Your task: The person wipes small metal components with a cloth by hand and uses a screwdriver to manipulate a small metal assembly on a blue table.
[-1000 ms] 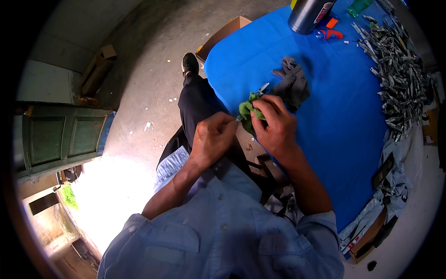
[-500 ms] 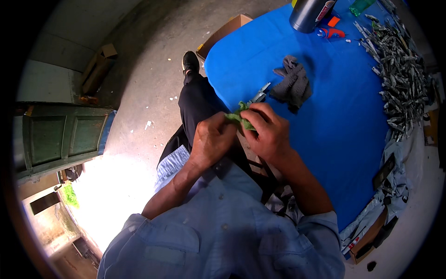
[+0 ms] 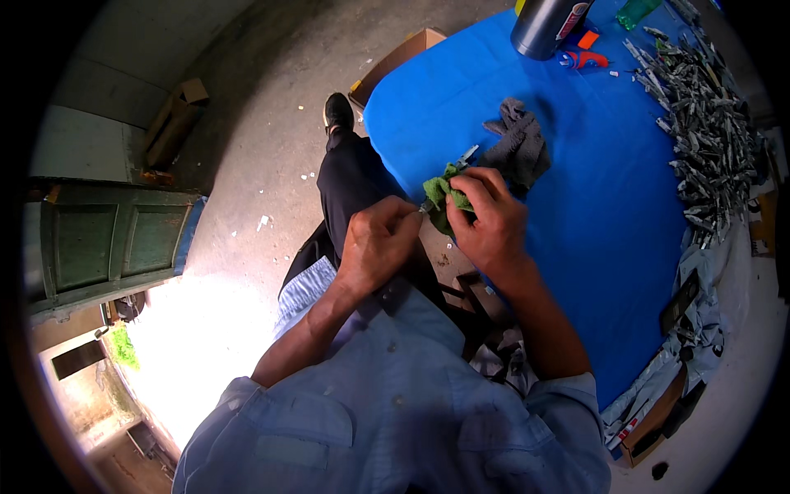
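Observation:
My right hand (image 3: 491, 216) pinches a crumpled green cloth (image 3: 438, 191) above the near left edge of the blue-covered table. My left hand (image 3: 380, 243) is closed just left of it. From its fingertips a small, thin metal-looking piece (image 3: 424, 208) sticks out toward the cloth; most of it is hidden. Beyond the cloth, the tip of a slim grey-white part (image 3: 469, 154) shows on the table. A dark grey cloth (image 3: 522, 148) lies bunched just past my right hand.
A large heap of slim grey parts (image 3: 712, 132) runs along the table's (image 3: 601, 272) right side. At the back stand a steel flask (image 3: 543, 29) and a green bottle (image 3: 638, 11), with a red-and-blue tool (image 3: 586, 60) nearby. A cardboard box (image 3: 399, 62) sits beyond the table's left corner.
My right hand has moved up and to the right with the green cloth, away from my left hand. A gap now shows between the hands. My left hand has stayed nearly still.

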`<state>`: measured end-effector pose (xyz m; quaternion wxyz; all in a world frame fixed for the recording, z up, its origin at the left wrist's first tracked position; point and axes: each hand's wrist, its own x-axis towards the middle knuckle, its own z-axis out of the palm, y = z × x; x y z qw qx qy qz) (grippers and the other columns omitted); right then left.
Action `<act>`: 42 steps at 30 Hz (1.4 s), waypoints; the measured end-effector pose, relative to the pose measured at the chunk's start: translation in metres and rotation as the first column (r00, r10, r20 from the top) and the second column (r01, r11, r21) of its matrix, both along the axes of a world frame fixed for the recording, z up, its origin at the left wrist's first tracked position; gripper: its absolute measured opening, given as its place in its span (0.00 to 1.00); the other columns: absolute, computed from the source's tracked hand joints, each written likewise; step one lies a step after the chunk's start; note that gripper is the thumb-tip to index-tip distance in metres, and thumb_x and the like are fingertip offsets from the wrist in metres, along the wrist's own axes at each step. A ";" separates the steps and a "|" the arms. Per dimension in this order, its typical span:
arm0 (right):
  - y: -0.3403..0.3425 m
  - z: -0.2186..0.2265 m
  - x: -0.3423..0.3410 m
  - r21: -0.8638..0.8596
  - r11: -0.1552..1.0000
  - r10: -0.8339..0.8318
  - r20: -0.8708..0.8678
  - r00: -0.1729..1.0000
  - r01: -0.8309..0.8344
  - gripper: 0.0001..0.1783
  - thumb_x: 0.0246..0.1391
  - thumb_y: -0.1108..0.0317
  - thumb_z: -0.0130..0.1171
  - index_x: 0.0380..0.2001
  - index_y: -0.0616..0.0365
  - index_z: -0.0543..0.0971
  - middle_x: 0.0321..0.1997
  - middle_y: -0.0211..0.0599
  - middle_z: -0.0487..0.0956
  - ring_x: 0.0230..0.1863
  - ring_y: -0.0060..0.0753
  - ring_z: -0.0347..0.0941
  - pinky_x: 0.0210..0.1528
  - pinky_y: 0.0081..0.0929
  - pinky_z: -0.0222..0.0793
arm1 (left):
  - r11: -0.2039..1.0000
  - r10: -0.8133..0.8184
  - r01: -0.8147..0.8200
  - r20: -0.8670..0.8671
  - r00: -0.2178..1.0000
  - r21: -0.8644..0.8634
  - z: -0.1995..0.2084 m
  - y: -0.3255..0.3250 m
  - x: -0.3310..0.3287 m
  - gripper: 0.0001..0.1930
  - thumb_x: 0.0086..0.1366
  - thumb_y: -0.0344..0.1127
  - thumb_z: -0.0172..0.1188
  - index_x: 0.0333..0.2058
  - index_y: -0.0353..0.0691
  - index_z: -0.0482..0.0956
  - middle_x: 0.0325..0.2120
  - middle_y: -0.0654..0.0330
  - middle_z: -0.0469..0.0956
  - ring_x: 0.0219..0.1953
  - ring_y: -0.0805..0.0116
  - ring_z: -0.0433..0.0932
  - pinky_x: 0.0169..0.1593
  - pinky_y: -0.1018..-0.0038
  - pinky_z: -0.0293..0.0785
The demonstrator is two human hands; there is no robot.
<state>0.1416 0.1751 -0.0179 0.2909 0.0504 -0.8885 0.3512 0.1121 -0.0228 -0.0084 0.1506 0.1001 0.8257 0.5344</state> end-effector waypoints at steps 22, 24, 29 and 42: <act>-0.003 0.000 0.004 0.046 0.995 0.091 0.010 0.996 -0.091 0.15 0.51 0.75 0.71 0.44 0.55 0.83 0.46 0.37 0.82 0.37 0.42 0.85 0.34 0.36 0.80 | 0.999 -0.018 0.018 0.003 1.000 -0.027 -0.001 -0.002 0.002 0.07 0.71 0.32 0.63 0.37 0.32 0.83 0.21 0.59 0.80 0.23 0.75 0.78 0.28 0.74 0.71; 0.003 -0.001 0.002 0.026 0.998 0.050 0.031 0.998 -0.051 0.16 0.52 0.75 0.71 0.45 0.55 0.83 0.46 0.38 0.82 0.37 0.43 0.85 0.33 0.36 0.80 | 0.999 -0.032 0.032 0.006 0.999 -0.018 -0.001 -0.002 0.002 0.08 0.73 0.33 0.63 0.40 0.32 0.84 0.21 0.64 0.81 0.23 0.81 0.77 0.28 0.77 0.70; 0.008 0.003 -0.001 0.063 0.998 -0.018 -0.003 1.000 0.018 0.16 0.53 0.76 0.70 0.45 0.55 0.83 0.46 0.40 0.82 0.37 0.46 0.85 0.34 0.36 0.80 | 0.999 -0.047 0.047 -0.008 0.999 -0.003 0.000 -0.002 0.000 0.09 0.74 0.34 0.63 0.41 0.32 0.84 0.22 0.64 0.81 0.23 0.80 0.77 0.28 0.78 0.70; -0.009 0.014 0.007 0.046 0.956 0.292 -0.052 0.955 -0.289 0.16 0.49 0.77 0.71 0.44 0.56 0.84 0.45 0.36 0.82 0.38 0.40 0.85 0.37 0.33 0.80 | 0.984 -0.145 0.121 0.193 0.970 0.131 0.003 -0.012 -0.004 0.07 0.72 0.32 0.61 0.38 0.34 0.83 0.22 0.64 0.78 0.26 0.79 0.76 0.32 0.74 0.73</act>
